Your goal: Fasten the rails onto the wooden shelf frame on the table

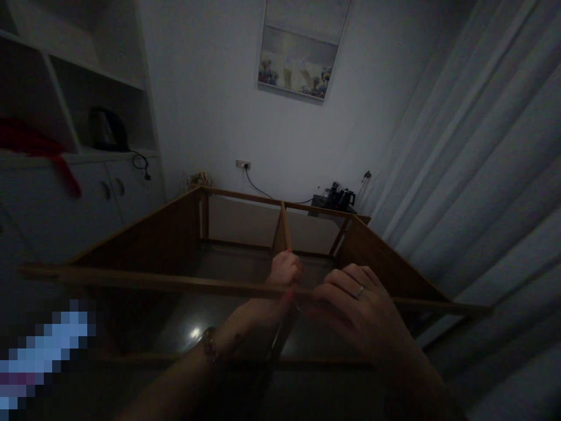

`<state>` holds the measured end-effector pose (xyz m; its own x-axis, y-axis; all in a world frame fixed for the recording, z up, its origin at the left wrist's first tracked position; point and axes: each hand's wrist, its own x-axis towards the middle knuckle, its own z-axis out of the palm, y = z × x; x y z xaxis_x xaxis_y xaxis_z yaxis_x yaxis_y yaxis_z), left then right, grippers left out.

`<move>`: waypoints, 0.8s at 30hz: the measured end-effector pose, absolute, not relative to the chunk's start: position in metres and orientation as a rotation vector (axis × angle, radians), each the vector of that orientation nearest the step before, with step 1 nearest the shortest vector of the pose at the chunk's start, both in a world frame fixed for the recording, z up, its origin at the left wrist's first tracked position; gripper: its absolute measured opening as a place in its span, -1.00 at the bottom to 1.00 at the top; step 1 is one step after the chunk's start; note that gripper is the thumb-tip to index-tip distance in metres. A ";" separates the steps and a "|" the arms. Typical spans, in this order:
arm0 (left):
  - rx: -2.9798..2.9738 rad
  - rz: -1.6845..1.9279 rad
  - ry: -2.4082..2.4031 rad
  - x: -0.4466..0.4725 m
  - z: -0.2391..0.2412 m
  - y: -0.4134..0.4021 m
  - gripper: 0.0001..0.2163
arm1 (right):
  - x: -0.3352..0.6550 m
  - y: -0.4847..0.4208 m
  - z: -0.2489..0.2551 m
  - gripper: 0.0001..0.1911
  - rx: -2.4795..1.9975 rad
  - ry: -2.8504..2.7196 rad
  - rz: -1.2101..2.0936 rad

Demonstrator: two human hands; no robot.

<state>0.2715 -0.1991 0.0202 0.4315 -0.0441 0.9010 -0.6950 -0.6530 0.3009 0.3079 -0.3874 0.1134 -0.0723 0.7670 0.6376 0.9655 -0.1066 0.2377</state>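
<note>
An open wooden cabinet frame point(166, 240) lies before me in a dim room, with a middle divider panel point(283, 231) and a long front rail point(153, 282). My left hand point(284, 270) is wrapped round the near end of the divider, just behind the rail, thumb pressed on the rail. My right hand point(355, 301), wearing a ring, rests on the rail right beside it with fingers curled and pressed together at the joint. What the right fingertips pinch is hidden. A bracelet sits on my left wrist.
White cupboards and shelves point(79, 175) stand at the left, holding a dark appliance point(107, 130) and a red cloth point(39, 149). Curtains point(473, 175) hang at the right. A kettle point(339, 199) sits by the far wall under a picture point(302, 49). The glossy floor point(197, 327) shows inside the frame.
</note>
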 end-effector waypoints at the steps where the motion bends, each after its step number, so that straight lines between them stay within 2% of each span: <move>1: 2.009 1.247 -0.619 0.273 0.019 -0.199 -0.52 | 0.306 -0.388 0.114 -0.64 -1.912 -1.876 -1.004; 5: 1.987 1.253 -0.626 0.274 0.018 -0.200 -0.51 | 0.297 -0.389 0.113 -0.65 -1.933 -1.887 -1.099; 14: 1.968 1.208 -0.604 0.272 0.018 -0.201 -0.49 | 0.289 -0.384 0.104 -0.69 -1.962 -1.931 -0.964; 19: 1.962 1.194 -0.581 0.271 0.020 -0.202 -0.47 | 0.292 -0.378 0.106 -0.72 -1.944 -1.959 -1.032; 24: 1.947 1.213 -0.558 0.275 0.014 -0.200 -0.43 | 0.295 -0.373 0.104 -0.85 -1.826 -1.932 -1.107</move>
